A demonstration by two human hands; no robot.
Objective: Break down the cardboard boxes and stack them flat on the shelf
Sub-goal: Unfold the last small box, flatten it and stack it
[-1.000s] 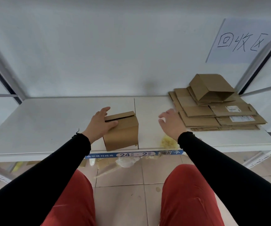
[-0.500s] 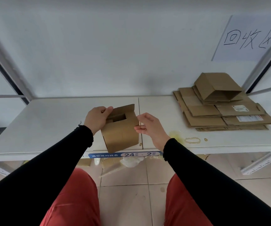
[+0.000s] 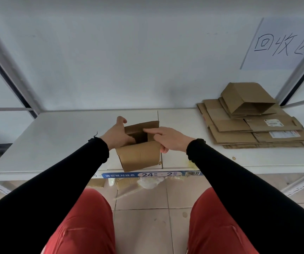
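Observation:
A small brown cardboard box (image 3: 138, 155) stands at the front edge of the white shelf (image 3: 56, 140), its top flaps raised and the inside dark. My left hand (image 3: 117, 134) grips the box's left side, fingers reaching into the opening. My right hand (image 3: 167, 138) holds the right side, with the index finger stretched along the far flap and the thumb against the right wall. A stack of flattened cardboard boxes (image 3: 253, 131) lies on the shelf at the right, topped by a half-collapsed box (image 3: 246, 98).
A handwritten paper sign (image 3: 283, 44) hangs on the wall at the upper right. A blue label strip (image 3: 151, 174) runs along the shelf's front edge. Plastic wrap and cardboard scraps (image 3: 147, 182) lie on the tiled floor under the shelf. Metal uprights frame both sides.
My right hand has moved left from the shelf onto the box. The top flaps, nearly closed a second ago, now stand open with both hands on the box.

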